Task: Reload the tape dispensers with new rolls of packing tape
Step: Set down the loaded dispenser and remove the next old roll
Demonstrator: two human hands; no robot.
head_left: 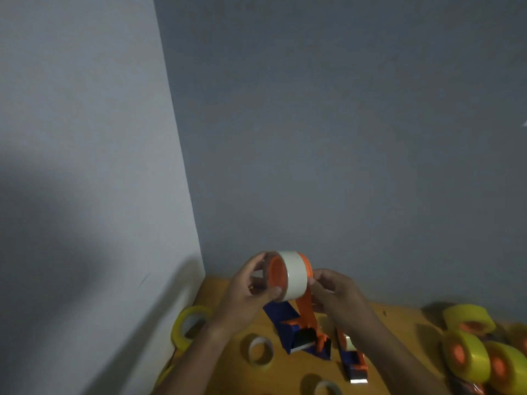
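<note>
I see my left hand (251, 286) gripping the white tape roll (296, 276) on the orange-blue dispenser (303, 317), held above the table (399, 332) at 6 o'clock, right hand (333, 292) pinching its right edge; looks light, stiff, slick—best held by the rims.

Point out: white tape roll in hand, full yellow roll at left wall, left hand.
white tape roll (296, 276), head view, outer band
yellow roll (180, 326), head view, near rim
left hand (251, 292), head view, back of hand

Single head view, tilted forward at wall corner (199, 252), hands close below
</note>
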